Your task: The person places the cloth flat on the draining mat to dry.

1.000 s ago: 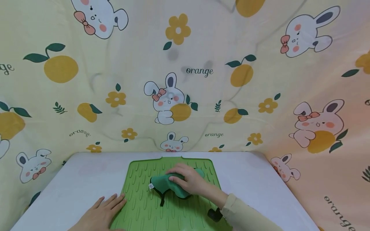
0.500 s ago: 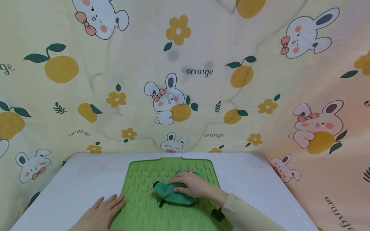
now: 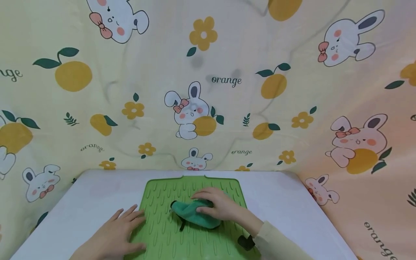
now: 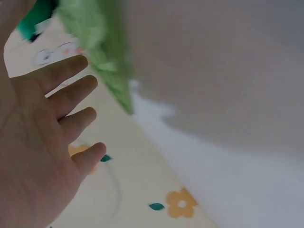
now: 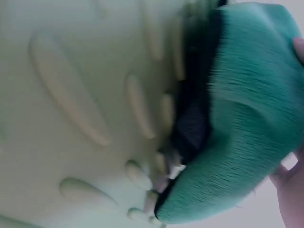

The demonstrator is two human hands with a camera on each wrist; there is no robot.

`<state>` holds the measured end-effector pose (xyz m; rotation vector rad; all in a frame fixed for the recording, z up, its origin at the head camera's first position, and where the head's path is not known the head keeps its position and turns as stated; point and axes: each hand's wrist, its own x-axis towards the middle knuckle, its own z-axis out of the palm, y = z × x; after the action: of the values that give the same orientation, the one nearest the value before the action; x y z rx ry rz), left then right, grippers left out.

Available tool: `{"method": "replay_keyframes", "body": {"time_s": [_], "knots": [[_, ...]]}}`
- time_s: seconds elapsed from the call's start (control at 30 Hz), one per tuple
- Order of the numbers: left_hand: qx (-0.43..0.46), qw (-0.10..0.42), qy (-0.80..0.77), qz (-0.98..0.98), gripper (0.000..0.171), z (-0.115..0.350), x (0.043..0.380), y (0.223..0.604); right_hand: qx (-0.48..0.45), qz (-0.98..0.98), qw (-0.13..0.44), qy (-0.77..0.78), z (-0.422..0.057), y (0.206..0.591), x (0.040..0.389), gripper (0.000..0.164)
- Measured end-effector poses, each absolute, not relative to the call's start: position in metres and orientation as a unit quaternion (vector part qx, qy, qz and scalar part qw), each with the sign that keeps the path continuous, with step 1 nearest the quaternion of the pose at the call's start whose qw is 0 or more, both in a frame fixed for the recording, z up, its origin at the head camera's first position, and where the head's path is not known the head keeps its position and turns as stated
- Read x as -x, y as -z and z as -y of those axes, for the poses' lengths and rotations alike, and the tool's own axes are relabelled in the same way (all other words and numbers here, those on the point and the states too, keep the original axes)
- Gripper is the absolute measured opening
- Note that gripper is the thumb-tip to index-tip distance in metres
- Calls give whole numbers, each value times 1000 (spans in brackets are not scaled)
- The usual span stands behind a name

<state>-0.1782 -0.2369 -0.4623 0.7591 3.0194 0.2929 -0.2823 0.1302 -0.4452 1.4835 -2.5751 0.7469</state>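
A green plush fabric piece (image 3: 195, 213) with black edging and a short black strap lies folded on the ribbed green mat (image 3: 159, 242). My right hand (image 3: 221, 205) grips its upper side, thumb in front and fingers behind. Up close in the right wrist view, the soft fabric (image 5: 256, 104) shows its black border against the mat; only bits of the hand appear at the right edge. My left hand (image 3: 113, 233) is at the mat's left edge with fingers spread and nothing held. In the left wrist view the palm (image 4: 33, 137) faces the camera, fingers extended.
The mat lies on a white table (image 3: 97, 195). A dark object (image 3: 246, 242) shows beneath the right wrist. Behind and to the right hangs a cream cloth (image 3: 156, 57) printed with rabbits and oranges.
The fabric piece has been folded over, its left end now bunched and its underside turned. My left hand has lifted slightly and spread its fingers. The head view has shifted a little.
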Motion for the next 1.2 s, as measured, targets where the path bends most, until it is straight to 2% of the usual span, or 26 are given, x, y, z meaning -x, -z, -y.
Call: {"method": "replay_keyframes", "body": {"time_s": [0.23, 0.37, 0.43, 0.6, 0.8, 0.93, 1.2], "knots": [[-260, -108, -142, -949, 54, 200, 191, 446, -468, 823, 121, -298, -148, 440, 269, 43], [-269, -159, -175, -933, 42, 180, 199, 444, -432, 826, 140, -336, -162, 443, 260, 40], [-277, -169, -197, -925, 38, 170, 204, 444, -415, 826, 138, -356, -170, 445, 256, 38], [-297, -149, -233, -914, 33, 152, 215, 442, -387, 836, 111, -373, -187, 455, 257, 31], [-306, -92, -237, -918, 34, 139, 226, 442, -370, 845, 35, -385, -193, 465, 260, 28], [-312, -68, -237, -917, 28, 136, 229, 445, -366, 848, -8, -384, -189, 470, 261, 26], [-304, -58, -261, -914, 18, 141, 227, 449, -369, 856, -5, -363, -185, 474, 260, 14]]}}
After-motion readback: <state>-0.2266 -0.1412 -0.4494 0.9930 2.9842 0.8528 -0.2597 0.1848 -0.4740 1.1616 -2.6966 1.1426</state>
